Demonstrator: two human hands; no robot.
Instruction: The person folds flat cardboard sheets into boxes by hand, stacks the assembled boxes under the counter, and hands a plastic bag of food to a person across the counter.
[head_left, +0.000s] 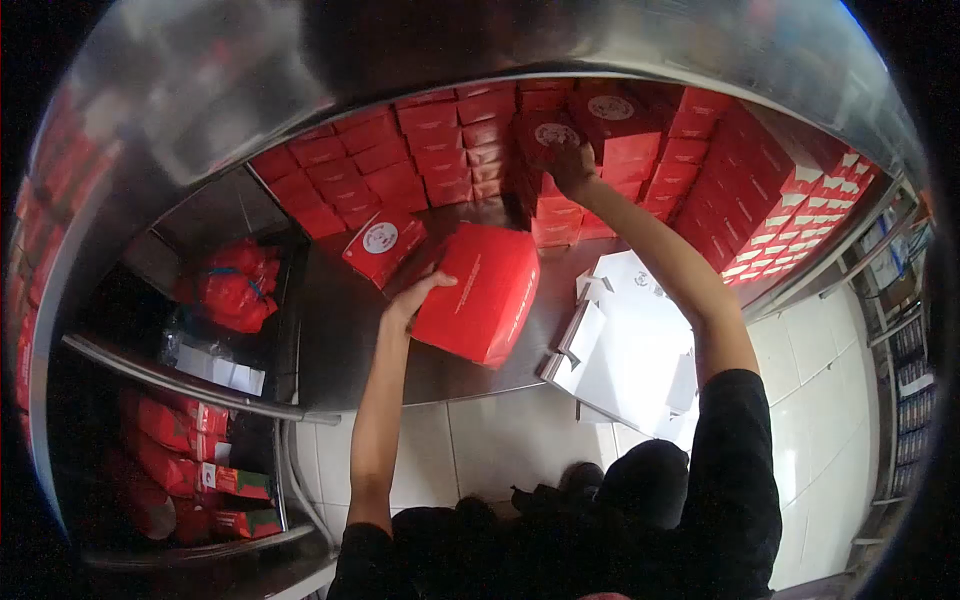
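Near the front edge of the dark metal table (pixel 340 345), my left hand (pixel 412 300) grips the left side of a large red box (pixel 480 290), thumb on its printed face. My right hand (pixel 572 170) reaches to the back and rests at a red box with a round white label (pixel 556 134) on top of a stack; its fingers are bent, and whether they hold the box is unclear. A smaller red box with a round label (pixel 382 245) lies just behind my left hand. White flat cardboard sheets (pixel 630 340) are piled under my right forearm.
Stacked red boxes (pixel 370 165) line the back, with a tall stack (pixel 740 200) at the right. Left are shelves with red bags (pixel 235 285) and red packets (pixel 180 440) behind a metal rail (pixel 180 378). A metal surface (pixel 450 45) spans the top. Tiled floor (pixel 500 430) lies below.
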